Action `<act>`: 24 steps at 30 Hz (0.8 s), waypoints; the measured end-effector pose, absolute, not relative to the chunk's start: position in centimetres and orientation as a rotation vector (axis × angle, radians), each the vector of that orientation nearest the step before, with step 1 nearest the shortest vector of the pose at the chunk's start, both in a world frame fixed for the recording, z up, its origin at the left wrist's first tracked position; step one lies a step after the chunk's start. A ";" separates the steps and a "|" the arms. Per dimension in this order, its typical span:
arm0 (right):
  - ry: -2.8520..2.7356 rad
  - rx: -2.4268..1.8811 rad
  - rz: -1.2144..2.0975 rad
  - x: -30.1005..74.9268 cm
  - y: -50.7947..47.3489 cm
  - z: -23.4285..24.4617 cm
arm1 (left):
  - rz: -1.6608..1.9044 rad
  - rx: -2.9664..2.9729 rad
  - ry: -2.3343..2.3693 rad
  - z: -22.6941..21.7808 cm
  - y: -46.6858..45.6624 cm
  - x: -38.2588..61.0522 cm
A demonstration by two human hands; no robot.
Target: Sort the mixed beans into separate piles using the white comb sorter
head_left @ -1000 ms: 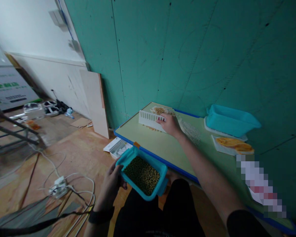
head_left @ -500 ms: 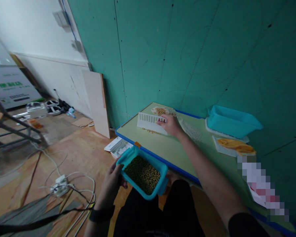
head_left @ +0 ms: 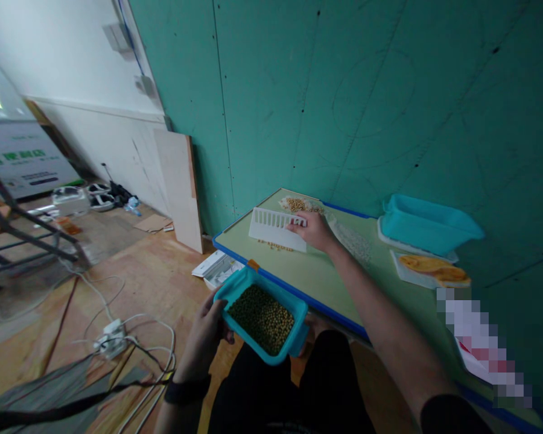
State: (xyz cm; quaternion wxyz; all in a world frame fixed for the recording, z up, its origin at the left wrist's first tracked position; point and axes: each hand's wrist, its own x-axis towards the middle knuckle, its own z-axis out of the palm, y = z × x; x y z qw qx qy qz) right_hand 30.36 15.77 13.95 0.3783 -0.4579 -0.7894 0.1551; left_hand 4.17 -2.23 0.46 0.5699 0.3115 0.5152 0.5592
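My left hand [head_left: 213, 316] is closed on the left end of a turquoise plastic bin [head_left: 300, 313], held just below the table's front edge. Inside the bin lie dark green beans [head_left: 248, 313] and pale yellow soybeans [head_left: 277, 319]. With my right hand [head_left: 314, 229] I grip a white slotted plastic divider [head_left: 276, 232] by its right end, standing it on the table. A few loose soybeans [head_left: 276, 246] lie along its near side. Behind it, a pile of soybeans [head_left: 296, 205] rests near the back corner, with whitish grains [head_left: 350, 238] spread to its right.
The pale green table [head_left: 308, 274] has blue edging and stands against a green wall. Another turquoise bin [head_left: 429, 223] and a yellow cloth [head_left: 434, 268] on a white tray are at the right. A white box [head_left: 217, 268] and a power strip with cables [head_left: 113, 337] lie on the floor.
The divider has shifted slightly toward the table's front edge, tilting a little, and more loose soybeans show along its near side. The held bin stays nearly where it was.
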 end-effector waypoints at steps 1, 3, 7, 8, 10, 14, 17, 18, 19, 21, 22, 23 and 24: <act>-2.015 -1.168 0.404 30.4 15.7 13.9 | 1.314 0.723 1.213 0.4 -2.2 4.1; -2.016 -1.164 0.424 30.3 15.6 14.0 | 1.321 0.706 1.225 0.3 -2.1 4.0; -2.011 -1.161 0.461 30.3 15.2 14.1 | 1.334 0.694 1.247 0.3 -1.9 3.9; -2.008 -1.160 0.463 30.2 15.1 14.1 | 1.339 0.694 1.249 0.3 -1.9 3.8; -2.006 -1.154 0.462 30.2 14.9 14.3 | 1.345 0.690 1.248 0.4 -1.9 3.7; -2.008 -1.148 0.465 30.2 14.6 14.5 | 1.348 0.675 1.254 0.5 -1.8 3.7; -2.009 -1.153 0.458 30.1 14.4 14.4 | 1.361 0.678 1.253 0.6 -1.9 3.7; -2.014 -1.155 0.451 30.1 14.3 14.3 | 1.365 0.678 1.252 0.6 -1.9 3.7; -2.019 -1.157 0.444 30.1 14.3 14.3 | 1.367 0.678 1.252 0.6 -1.9 3.7; -2.031 -1.161 0.435 30.0 14.2 14.2 | 1.369 0.681 1.253 0.7 -1.9 3.7; -2.035 -1.162 0.433 30.1 14.2 14.2 | 1.371 0.685 1.253 0.8 -1.9 3.8; -2.038 -1.164 0.431 30.1 14.2 14.1 | 1.373 0.692 1.251 0.8 -1.9 3.8; -2.040 -1.165 0.430 30.1 14.2 14.1 | 1.373 0.699 1.248 0.9 -1.9 3.8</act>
